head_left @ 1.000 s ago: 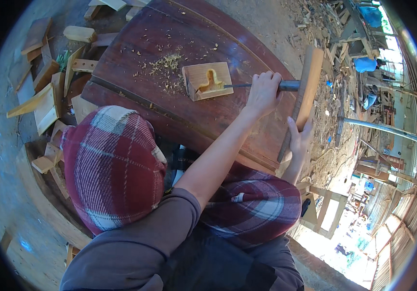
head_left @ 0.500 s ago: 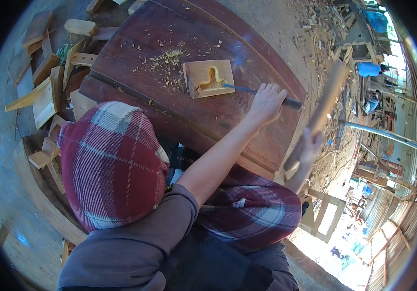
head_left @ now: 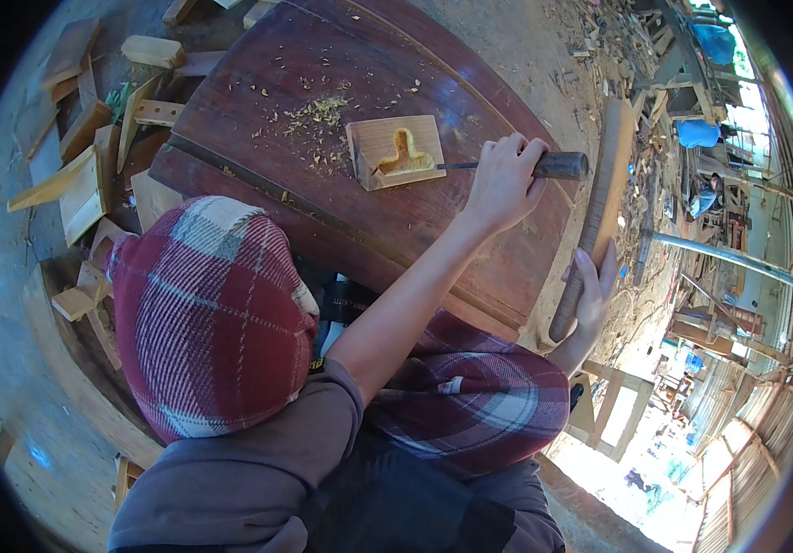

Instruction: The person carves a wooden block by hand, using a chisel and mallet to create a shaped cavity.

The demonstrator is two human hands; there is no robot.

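Woodworking shop: pale wood shavings (head_left: 317,114) on reddish-brown wooden worktop (head_left: 498,263), scattered tan angular wood offcuts (head_left: 152,52), dark-handled metal chisel (head_left: 561,166).

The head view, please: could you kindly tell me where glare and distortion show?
Head view: lower right washed out by daylight; bluish sheen on the table; fisheye bending toward the black rim; block and chisel look reasonably sharp.

Your left hand (head_left: 507,182) is hiding middle of chisel (head_left: 562,166). Wooden bar (head_left: 601,194) is hiding part of your right hand (head_left: 592,293); plaid cloth (head_left: 489,387) is covering most of your right forearm (head_left: 574,353). Upper edge is cutting off tabletop (head_left: 387,64). Far-right clutter (head_left: 659,484) is appearing too small to tell.
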